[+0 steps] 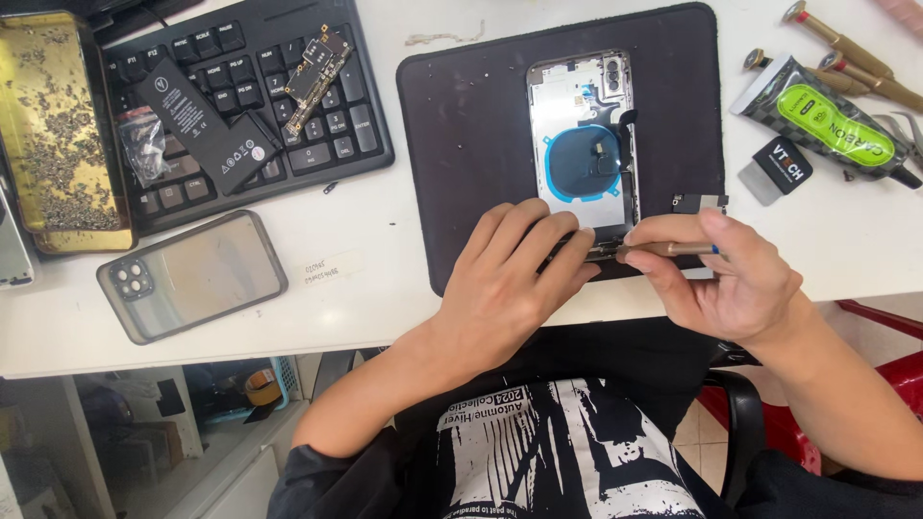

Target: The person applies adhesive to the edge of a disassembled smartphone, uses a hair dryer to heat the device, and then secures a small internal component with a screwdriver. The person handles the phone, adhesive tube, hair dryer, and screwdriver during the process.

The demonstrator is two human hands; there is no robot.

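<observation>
Left hand: the left hand (510, 279) lies flat-fingered over the bottom edge of the opened phone housing (584, 144), fingers spread and pressing down; it grips nothing, it seems to pin the housing so it cannot slide.
Right hand: the right hand (721, 274) is pinched shut around a slim screwdriver (668, 249), held almost level, tip pointing left at the housing's lower end beside the left fingertips.
Phone housing: lies face-open on the dark work mat (461, 144), near the front edge of the white bench (385, 250); a round blue-ringed coil shows inside.
Mat: likely there to keep the housing from skidding and small parts from rolling.
Removed parts: a black battery (202, 120) and a circuit board (317, 62) rest on the black keyboard (356, 135), well apart from the work.
Left side: a clear phone case (192, 274) and a gold tray of screws (53, 125).
Right side: spare screwdrivers (846, 48) and a green-labelled tube (827, 120), near the right hand.
</observation>
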